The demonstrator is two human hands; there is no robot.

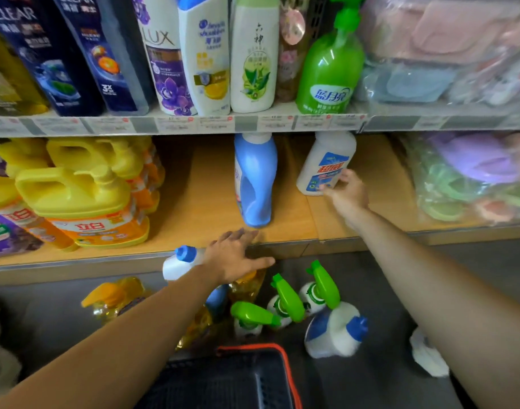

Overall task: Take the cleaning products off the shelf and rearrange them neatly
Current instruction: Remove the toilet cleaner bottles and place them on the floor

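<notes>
The wooden shelf looks mostly emptied across its middle, so I'd judge the clearing part of the job well along but not finished: only a blue bottle stands near the middle toward the front edge, and a white bottle tilts further back to its right, while a stack of yellow jugs crowds the shelf's left end. Down on the floor in front of the shelf lies a loose huddle of what has come off, as I read it: green-trigger spray bottles, a white bottle with a blue cap on its side, and some amber bottles. None of that is arranged, so the tidy restocking appears to be all ahead. The right hand is at the base of the white bottle, fingers spread against its lower side and thumb under the bottom edge; it touches the bottle, but blur keeps me from telling whether the grasp is closed. The left hand hangs at the shelf's front edge with fingers splayed and flat, empty as far as I can see; a small white bottle with a blue cap sits just behind its wrist, and the blue bottle stands just beyond its fingertips, not touched.
</notes>
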